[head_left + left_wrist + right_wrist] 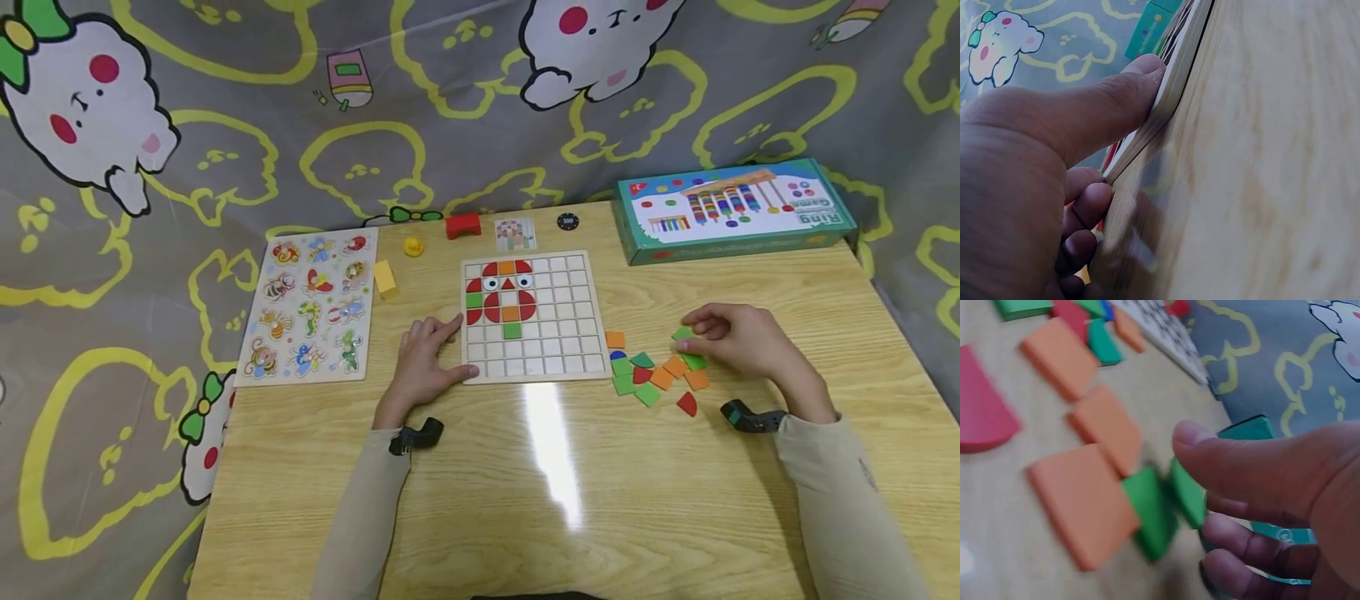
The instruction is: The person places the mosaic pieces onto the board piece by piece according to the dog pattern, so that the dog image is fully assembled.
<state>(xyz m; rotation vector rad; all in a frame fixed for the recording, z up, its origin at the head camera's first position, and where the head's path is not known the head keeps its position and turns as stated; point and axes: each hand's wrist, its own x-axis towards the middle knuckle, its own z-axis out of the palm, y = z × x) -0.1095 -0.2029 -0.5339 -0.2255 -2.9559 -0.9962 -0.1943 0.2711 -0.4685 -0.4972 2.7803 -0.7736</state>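
A wooden grid board lies on the table with a figure of red, orange and green tiles and two eye pieces on its left part. My left hand is at the board's left side. Its thumb touches the front corner and its index fingertip meets the left edge. My right hand pinches a green square tile between thumb and fingers. Just below that tile is another green tile, next to an orange square tile. A red quarter-circle tile lies in front of the loose pile.
An insect puzzle board lies on the left beside a yellow block. Behind the grid board are a red block, a picture card and a black disc. A ring game box stands back right.
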